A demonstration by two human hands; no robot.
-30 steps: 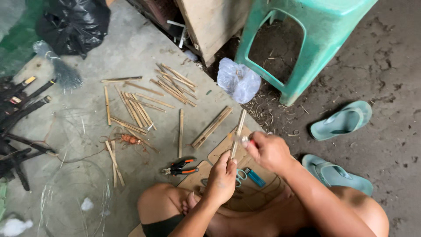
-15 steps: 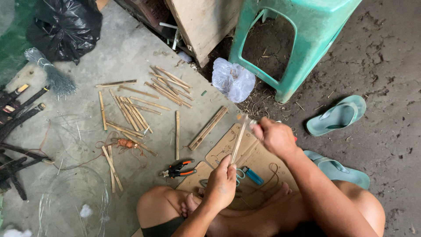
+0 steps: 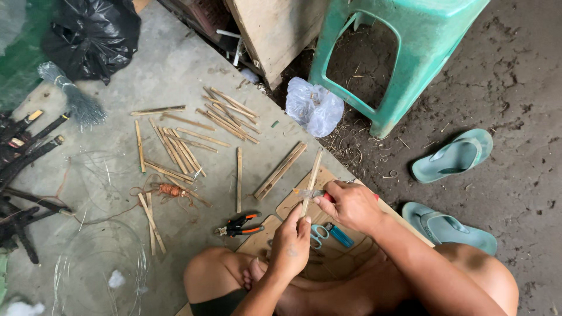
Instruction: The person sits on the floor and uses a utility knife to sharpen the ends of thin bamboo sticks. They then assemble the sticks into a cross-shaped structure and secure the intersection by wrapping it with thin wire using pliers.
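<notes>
My left hand [image 3: 291, 246] grips the lower end of a thin bamboo stick [image 3: 314, 172] that points up and away from me. My right hand [image 3: 350, 205] holds a small knife with a red handle, and the knife blade [image 3: 307, 193] lies against the stick's middle. Both hands work above a piece of brown cardboard [image 3: 293, 202] laid on the floor in front of my bare knees.
Many cut bamboo sticks [image 3: 187, 146] lie scattered on the concrete. Orange-handled pliers [image 3: 240, 224], blue-handled scissors [image 3: 319, 233] and a blue lighter [image 3: 339, 236] lie near my knees. A green plastic stool [image 3: 410, 52], clear plastic bag [image 3: 314, 106], two green sandals [image 3: 451, 157], black bag [image 3: 93, 35] and wire coil [image 3: 99, 269] surround me.
The stick has risen slightly and stands steeper. My right hand has slid the knife down toward the stick's middle, closer to my left hand.
</notes>
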